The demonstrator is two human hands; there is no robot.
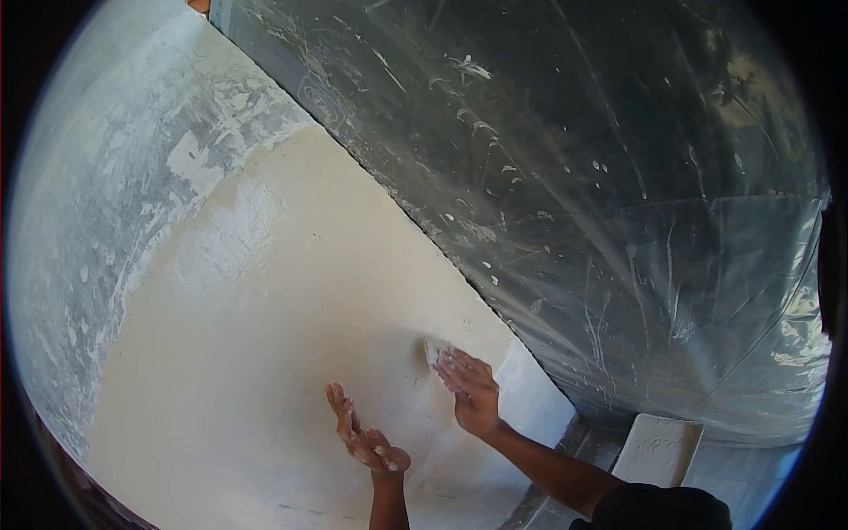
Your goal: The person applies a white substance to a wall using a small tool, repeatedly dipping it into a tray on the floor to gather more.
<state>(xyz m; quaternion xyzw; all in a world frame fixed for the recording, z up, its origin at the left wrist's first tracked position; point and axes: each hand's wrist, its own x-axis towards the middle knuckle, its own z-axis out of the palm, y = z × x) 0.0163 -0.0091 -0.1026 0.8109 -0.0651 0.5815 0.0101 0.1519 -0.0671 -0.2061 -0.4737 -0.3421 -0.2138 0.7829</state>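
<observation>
A broad flat surface is covered with a smooth cream coating that looks like plaster. My right hand is closed around a small pale flat piece smeared with the coating. That piece is held at the coated surface; its exact kind is not clear. To the left, my left hand is raised with its fingers apart, holding nothing. White smears cover its palm and fingers.
Splattered clear plastic sheeting hangs along the upper right edge of the coated surface. At the upper left is a patchy grey area with thin white streaks. A pale tray-like panel stands at the lower right.
</observation>
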